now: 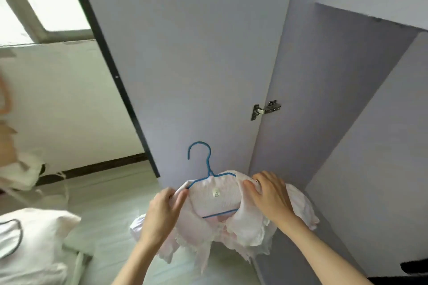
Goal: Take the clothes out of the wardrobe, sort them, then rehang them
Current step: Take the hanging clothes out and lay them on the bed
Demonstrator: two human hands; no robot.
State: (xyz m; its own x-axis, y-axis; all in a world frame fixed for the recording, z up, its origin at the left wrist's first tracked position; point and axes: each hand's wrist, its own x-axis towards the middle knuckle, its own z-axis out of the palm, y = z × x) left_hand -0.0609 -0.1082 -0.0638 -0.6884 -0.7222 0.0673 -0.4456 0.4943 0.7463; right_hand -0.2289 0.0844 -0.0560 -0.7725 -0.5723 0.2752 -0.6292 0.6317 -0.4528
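I'm holding a pale pink top [215,199] on a blue hanger [203,169], near centre, in front of the open wardrobe door [185,53]. Left hand [162,213] is pinching the left shoulder w/ the hanger end; right hand [268,194] is gripping the right shoulder fabric. More clothes [30,245] are lying far left, so I'm judging sorting/rehanging approx. midway; hanging this one is still to do.

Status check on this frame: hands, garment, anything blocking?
Left hand grips pale pink garment at one shoulder, right hand at the other. Garment on blue wire hanger, hook free. Open wardrobe door ahead, nothing blocking.
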